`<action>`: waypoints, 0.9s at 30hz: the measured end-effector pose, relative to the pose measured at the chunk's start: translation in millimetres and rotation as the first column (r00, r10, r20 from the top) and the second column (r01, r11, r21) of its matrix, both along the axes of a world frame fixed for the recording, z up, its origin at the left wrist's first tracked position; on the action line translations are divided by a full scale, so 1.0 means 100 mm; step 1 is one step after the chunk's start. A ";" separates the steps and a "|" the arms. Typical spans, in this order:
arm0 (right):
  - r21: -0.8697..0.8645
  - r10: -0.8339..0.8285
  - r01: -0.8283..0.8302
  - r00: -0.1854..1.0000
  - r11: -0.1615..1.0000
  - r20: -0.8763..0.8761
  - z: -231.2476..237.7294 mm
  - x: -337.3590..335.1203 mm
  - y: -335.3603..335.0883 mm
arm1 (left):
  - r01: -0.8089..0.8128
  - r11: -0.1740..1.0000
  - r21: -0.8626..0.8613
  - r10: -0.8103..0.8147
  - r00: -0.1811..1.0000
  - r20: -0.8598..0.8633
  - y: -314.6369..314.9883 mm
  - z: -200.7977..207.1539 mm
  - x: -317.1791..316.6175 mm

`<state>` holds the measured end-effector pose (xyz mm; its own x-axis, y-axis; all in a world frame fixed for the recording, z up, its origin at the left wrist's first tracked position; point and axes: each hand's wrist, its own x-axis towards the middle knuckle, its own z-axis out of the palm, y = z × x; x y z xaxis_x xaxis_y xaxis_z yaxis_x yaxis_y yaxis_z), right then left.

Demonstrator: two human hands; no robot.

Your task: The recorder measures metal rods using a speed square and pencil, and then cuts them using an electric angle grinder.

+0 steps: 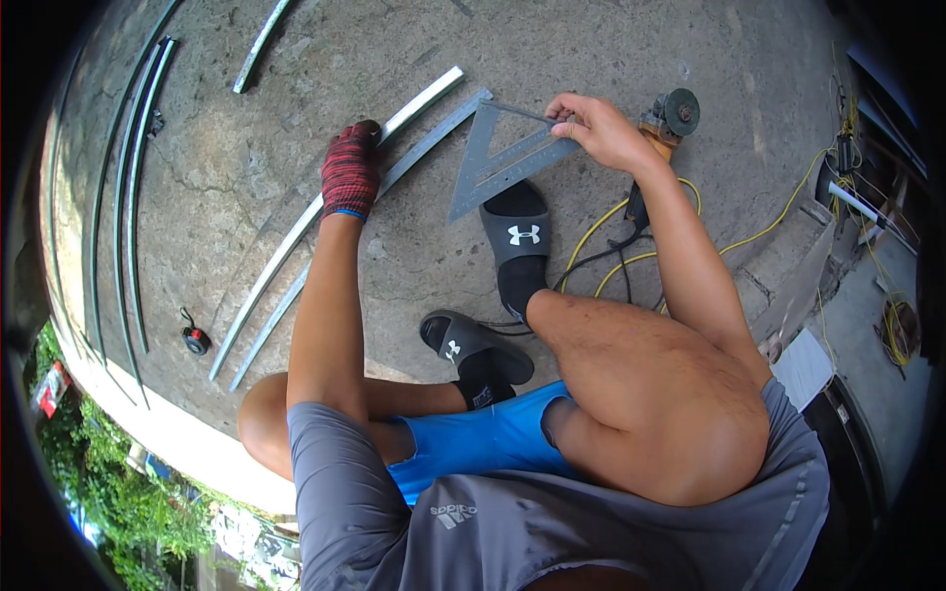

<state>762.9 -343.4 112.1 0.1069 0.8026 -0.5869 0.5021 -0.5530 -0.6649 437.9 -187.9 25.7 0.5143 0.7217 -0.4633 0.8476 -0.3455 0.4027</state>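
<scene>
My left hand [351, 169], in a red and black knit glove, is closed over a long silver metal tube [281, 258] lying on the ground. Alongside it, on its right, runs a second, duller grey metal bar [432, 142]; under the glove I cannot tell whether the fingers touch it too. With thumb and fingers, my bare right hand [603, 128] pinches the edge of a grey triangular speed square [475, 158]. The square's far left corner is beside the upper end of the grey bar; whether they touch is unclear.
An angle grinder [678, 112] lies right of my right hand, its black lead and a yellow cord [774, 234] trailing over the concrete [414, 266]. At left are a tape measure [196, 341] and several long metal tubes [123, 197]. My sandalled foot [517, 231] is just below the square.
</scene>
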 end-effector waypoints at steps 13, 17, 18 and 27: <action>-0.022 -0.038 0.038 0.999 0.999 -0.033 -0.04 0.06 -0.08 | -0.011 0.965 0.264 -0.020 0.993 0.113 -0.28 0.12 0.25; -0.011 -0.043 0.043 0.997 0.999 -0.060 -0.08 0.06 -0.04 | 0.120 0.992 0.033 -0.119 0.992 -0.032 -0.48 0.05 0.33; 0.006 -0.039 0.039 0.998 0.999 -0.049 -0.07 0.08 -0.05 | 0.121 0.992 0.030 -0.120 0.992 -0.029 -0.47 0.02 0.33; 0.028 -0.140 0.144 0.986 0.989 -0.093 -0.13 0.35 -0.19 | 0.066 0.989 -0.130 -0.040 0.980 0.193 -0.33 0.02 0.26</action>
